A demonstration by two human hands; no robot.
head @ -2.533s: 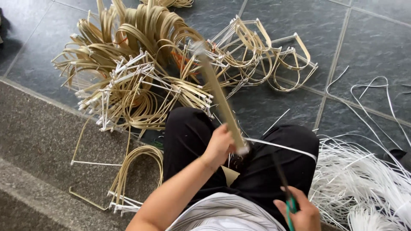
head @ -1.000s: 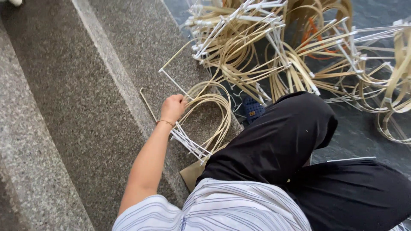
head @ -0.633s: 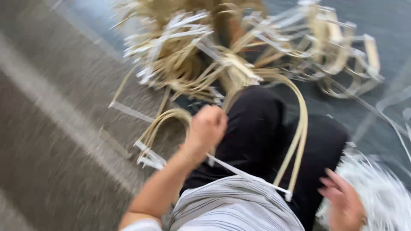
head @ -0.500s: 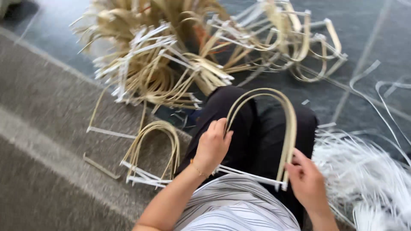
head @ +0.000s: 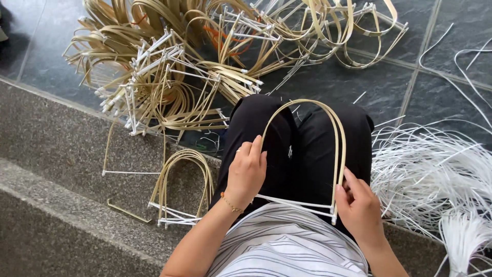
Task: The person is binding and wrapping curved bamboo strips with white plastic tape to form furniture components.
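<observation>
A dark slate tile floor [head: 333, 82] fills the upper half of the view, and a grey granite step [head: 56, 205] runs across the lower left; the person sits on that step with black-trousered knees [head: 302, 143] out over the tiles. Beyond the knees, at the upper left, lies a large tangled heap of bent bamboo frames [head: 169, 77], tan strips arched and tied with white crossbars. To the right of the knees spreads a loose mass of white plastic strips [head: 435, 174], with a bundled tuft at the lower right corner. Left of the knees, on the step, rests a small stack of arched frames [head: 182, 187], and just left of that lie a few single thin strips forming an open rectangle [head: 130, 169].

Across the knees lies one arched bamboo frame [head: 307, 154], its curve pointing away from the person and its white crossbar near the striped shirt [head: 287, 246]. The left hand [head: 247, 172] lies on the frame's left leg, fingers curled lightly over the strip near the base, a beaded bracelet at the wrist. The right hand [head: 359, 205] closes on the frame's right leg just above the crossbar end, thumb and fingers pinching the strips.
</observation>
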